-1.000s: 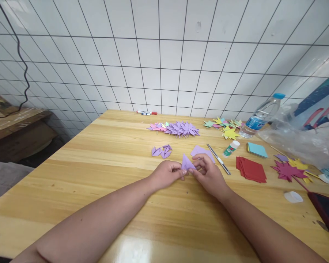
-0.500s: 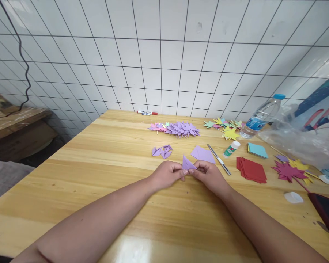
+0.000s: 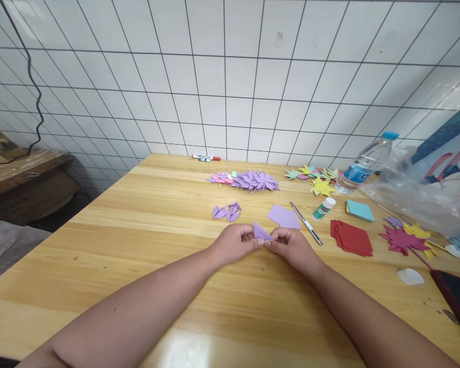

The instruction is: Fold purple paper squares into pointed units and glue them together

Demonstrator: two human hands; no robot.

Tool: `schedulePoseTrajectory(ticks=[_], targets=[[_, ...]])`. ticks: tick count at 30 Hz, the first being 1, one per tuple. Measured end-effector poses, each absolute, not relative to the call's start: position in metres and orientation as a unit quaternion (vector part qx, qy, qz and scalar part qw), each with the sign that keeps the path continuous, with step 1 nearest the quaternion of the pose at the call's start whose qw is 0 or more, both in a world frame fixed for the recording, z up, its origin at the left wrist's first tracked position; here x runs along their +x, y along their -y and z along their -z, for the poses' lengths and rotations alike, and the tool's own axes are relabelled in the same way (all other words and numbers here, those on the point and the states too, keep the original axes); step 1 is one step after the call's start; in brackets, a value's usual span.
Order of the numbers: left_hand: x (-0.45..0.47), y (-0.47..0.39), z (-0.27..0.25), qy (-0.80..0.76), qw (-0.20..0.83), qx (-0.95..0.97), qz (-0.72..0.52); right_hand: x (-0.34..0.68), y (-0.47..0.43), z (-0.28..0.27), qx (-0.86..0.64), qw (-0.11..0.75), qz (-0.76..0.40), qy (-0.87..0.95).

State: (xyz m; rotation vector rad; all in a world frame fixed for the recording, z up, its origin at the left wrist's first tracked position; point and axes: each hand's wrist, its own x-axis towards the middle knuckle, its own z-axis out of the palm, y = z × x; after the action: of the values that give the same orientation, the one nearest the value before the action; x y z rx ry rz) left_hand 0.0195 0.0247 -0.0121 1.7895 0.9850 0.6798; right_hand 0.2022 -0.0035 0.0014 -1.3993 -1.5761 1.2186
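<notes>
Both hands pinch one small folded purple paper (image 3: 261, 232), which now shows as a triangle just above the table. My left hand (image 3: 235, 242) is closed on its left edge, and my right hand (image 3: 291, 247) grips the right corner; the thumbs almost meet at the lower edge. Part of the paper is hidden behind the fingers. Just beyond my left hand lie several folded purple paper pieces (image 3: 227, 211). Flat purple paper sheets (image 3: 284, 216) rest beyond my right hand, and a utility knife (image 3: 306, 223) lies slantwise beside them.
To the right are a glue stick (image 3: 324, 209), red paper squares (image 3: 351, 238), blue paper squares (image 3: 360, 210) and a maroon paper leaf (image 3: 401, 239). Purple paper leaves (image 3: 256, 181) lie farther back. A water bottle (image 3: 364, 164) stands near the tiled wall, with markers (image 3: 206, 158) at the back edge.
The purple triangle looks narrower and lower, and the fingertips have drawn slightly closer along its lower edge. Everything else on the table stays in place.
</notes>
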Motion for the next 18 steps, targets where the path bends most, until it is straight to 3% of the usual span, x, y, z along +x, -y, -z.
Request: schedulePoseTrajectory(ticks=[18], targets=[[0.0195, -0.0274, 0.007, -0.392, 0.52, 0.698, -0.298, 0.2078, 0.0007, 0.0024, -0.523, 0.338, -0.455, 0.637]])
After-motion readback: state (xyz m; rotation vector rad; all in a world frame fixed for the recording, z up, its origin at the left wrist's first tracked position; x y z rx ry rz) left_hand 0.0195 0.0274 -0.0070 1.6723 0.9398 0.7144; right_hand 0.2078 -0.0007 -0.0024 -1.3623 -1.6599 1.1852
